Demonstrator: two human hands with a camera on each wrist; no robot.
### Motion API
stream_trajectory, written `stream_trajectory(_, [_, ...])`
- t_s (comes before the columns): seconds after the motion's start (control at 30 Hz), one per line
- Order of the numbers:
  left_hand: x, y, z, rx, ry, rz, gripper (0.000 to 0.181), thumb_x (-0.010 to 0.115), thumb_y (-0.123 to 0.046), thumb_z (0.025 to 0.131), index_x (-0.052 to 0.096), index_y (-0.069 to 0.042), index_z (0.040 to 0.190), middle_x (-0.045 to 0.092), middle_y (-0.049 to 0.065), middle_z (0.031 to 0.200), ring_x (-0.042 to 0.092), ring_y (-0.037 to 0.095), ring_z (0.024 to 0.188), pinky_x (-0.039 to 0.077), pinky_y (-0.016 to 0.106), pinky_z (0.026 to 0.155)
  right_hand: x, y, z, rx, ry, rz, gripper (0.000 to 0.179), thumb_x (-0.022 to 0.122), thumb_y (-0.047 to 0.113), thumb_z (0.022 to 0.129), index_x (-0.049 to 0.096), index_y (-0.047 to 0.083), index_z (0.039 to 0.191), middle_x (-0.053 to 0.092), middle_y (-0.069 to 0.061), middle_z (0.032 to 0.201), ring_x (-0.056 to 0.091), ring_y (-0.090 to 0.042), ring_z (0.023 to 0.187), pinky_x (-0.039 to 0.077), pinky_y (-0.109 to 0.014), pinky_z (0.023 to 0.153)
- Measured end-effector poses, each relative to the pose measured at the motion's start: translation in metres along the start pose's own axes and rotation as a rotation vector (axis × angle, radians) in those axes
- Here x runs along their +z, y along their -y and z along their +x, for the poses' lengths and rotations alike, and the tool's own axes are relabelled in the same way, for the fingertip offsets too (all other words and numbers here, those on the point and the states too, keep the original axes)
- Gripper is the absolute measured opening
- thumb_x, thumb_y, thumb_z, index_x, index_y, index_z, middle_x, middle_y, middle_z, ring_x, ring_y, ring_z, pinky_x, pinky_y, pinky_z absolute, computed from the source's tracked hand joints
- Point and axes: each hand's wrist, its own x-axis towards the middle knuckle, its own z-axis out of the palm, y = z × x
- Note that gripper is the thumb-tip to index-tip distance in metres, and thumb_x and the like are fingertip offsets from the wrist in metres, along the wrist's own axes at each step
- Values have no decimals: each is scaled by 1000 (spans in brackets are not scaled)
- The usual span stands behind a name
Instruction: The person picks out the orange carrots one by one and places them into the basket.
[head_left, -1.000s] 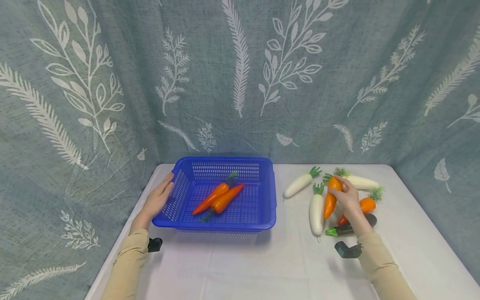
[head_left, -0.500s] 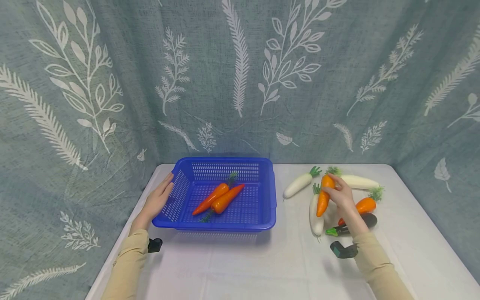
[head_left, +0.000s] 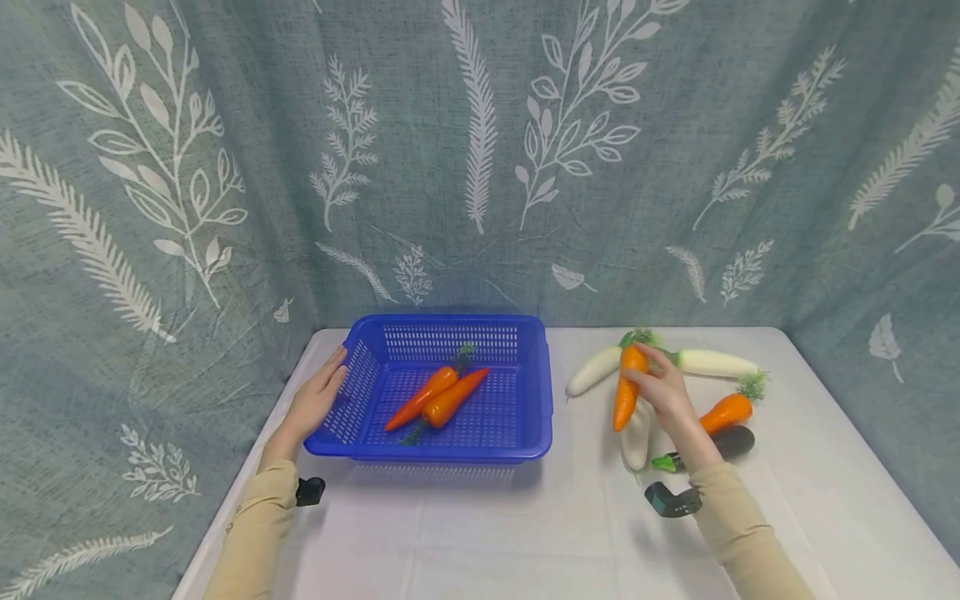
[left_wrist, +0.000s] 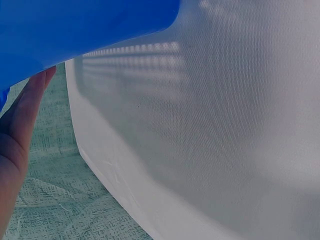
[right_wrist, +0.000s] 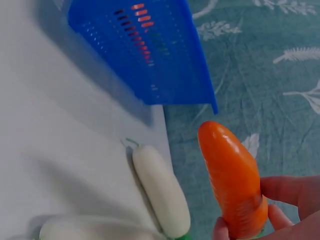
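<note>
Between the thumb and fingers of my right hand [head_left: 665, 387] is an orange carrot [head_left: 628, 390], held up over a white radish [head_left: 636, 437] that it partly hides. In the right wrist view the carrot [right_wrist: 232, 175] points its tip toward the basket. My left hand [head_left: 315, 397] rests with straight fingers against the left side of a blue plastic basket [head_left: 450, 452]. The left wrist view shows those fingers [left_wrist: 37, 92] touching the basket's outside. Inside the basket lie two carrots, one [head_left: 423, 397] beside the other [head_left: 456, 396].
A second white radish [head_left: 595, 371] lies right of the basket, and a third [head_left: 720, 363] further right. Another carrot [head_left: 727, 412] and a dark eggplant [head_left: 731, 443] lie near my right forearm. A grey-green curtain [head_left: 480, 167] hangs behind the white table [head_left: 480, 533].
My right hand has moved left with the carrot, from above the far-right vegetables to over the upright-lying radish. My left hand and the basket have stayed in place.
</note>
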Motion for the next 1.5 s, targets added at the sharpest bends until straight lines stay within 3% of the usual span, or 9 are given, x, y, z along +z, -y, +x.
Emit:
stream_trajectory(0.23, [-2, 0, 2, -6, 1, 5, 57, 31, -32, 108, 23, 4, 152, 17, 21, 159, 16, 43, 144, 14, 57, 116, 13, 5, 0, 12, 23, 26, 59, 53, 5, 99, 29, 8, 154, 35, -28, 146, 51, -24, 111, 47, -20, 84])
stream_trajectory(0.37, [-2, -1, 2, -8, 2, 4, 56, 31, -30, 108, 23, 5, 151, 18, 22, 158, 16, 43, 144, 14, 57, 116, 20, 9, -3, 20, 35, 32, 59, 53, 5, 99, 29, 8, 154, 35, -28, 145, 52, -22, 108, 48, -25, 91])
stream_trajectory(0.57, [-3, -4, 1, -22, 10, -4, 55, 32, -27, 108, 22, 4, 152, 17, 21, 159, 15, 42, 145, 13, 57, 116, 29, 13, -5, 21, 46, 54, 59, 54, 4, 98, 31, 8, 153, 34, -29, 146, 49, -26, 113, 47, -23, 89])
stream_trajectory(0.77, [-3, -3, 2, -20, 6, -1, 54, 32, -27, 108, 23, 5, 151, 18, 21, 158, 15, 42, 145, 13, 56, 117, 38, 16, -7, 15, 56, 70, 59, 56, 6, 98, 32, 7, 152, 37, -30, 142, 50, -30, 116, 46, -33, 98])
stream_trajectory(1.07, [-2, -4, 3, -25, 9, -3, 56, 32, -30, 108, 23, 5, 151, 17, 22, 158, 15, 42, 145, 13, 56, 117, 51, 18, -9, -20, 64, 94, 58, 58, 3, 96, 37, 5, 149, 48, -28, 123, 56, -13, 89, 49, -18, 80])
stream_trajectory(1.3, [-2, -3, 4, -17, 6, -4, 53, 33, -25, 108, 23, 5, 151, 18, 22, 158, 15, 43, 144, 13, 56, 117, 63, 21, -11, -24, 74, 107, 57, 59, 4, 95, 39, 5, 149, 47, -29, 127, 56, -18, 96, 49, -19, 79])
stream_trajectory(1.5, [-2, -2, 3, -9, -4, -3, 54, 33, -26, 108, 25, 5, 151, 19, 22, 158, 16, 43, 144, 14, 57, 116, 75, 23, -14, -30, 81, 143, 56, 60, 2, 95, 42, 6, 147, 50, -29, 122, 57, -18, 90, 49, -17, 71])
